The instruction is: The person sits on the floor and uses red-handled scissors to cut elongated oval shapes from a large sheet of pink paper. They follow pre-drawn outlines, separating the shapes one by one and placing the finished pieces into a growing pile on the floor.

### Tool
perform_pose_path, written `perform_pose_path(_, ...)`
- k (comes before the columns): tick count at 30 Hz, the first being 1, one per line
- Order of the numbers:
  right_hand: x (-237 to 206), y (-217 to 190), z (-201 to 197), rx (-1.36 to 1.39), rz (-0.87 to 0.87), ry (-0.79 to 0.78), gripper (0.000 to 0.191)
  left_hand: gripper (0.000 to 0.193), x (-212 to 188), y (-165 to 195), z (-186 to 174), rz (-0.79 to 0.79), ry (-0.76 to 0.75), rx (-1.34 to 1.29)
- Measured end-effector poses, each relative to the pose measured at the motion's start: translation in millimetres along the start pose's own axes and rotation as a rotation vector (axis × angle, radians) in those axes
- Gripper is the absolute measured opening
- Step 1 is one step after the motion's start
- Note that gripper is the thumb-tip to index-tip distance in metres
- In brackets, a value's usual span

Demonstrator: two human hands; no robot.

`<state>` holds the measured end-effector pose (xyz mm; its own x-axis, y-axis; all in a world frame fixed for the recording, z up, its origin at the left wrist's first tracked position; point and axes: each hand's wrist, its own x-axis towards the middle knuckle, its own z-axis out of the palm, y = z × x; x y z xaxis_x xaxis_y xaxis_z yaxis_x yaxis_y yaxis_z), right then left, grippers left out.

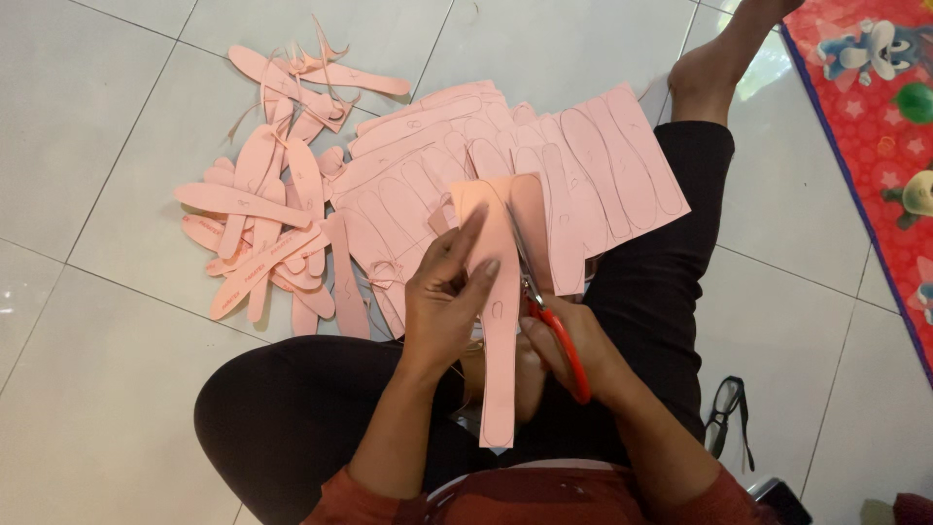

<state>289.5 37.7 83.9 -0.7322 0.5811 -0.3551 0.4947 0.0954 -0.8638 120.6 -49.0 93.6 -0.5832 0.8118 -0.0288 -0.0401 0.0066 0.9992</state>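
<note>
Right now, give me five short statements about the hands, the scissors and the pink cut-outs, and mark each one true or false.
1. The right hand holds red-handled scissors. True.
2. The left hand grips a pink sheet that the scissors are cutting. True.
3. The pile of cut pink strips lies on a wooden table. False: it lies on the tiled floor.
4. A pair of glasses lies on the floor to the person's right. True.
5. The stacked marked sheets are blue. False: they are pink.
</note>
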Motion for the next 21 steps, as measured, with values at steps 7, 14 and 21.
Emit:
perform_pose_path(7, -3, -7, -3, 0.060, -0.082, -0.002, 0.021, 0.053, -2, 2, 2, 0.012, -0.050, -0.018)
perform_pose_path(14, -3, -3, 0, 0.031, -0.082, 0.049, 0.022, 0.054, -2, -2, 4, -0.003, -0.039, -0.034)
perform_pose_path(21, -3, 1, 4, -0.020, -0.105, 0.097, 0.024, 0.053, -1, -3, 1, -0.011, -0.039, -0.022)
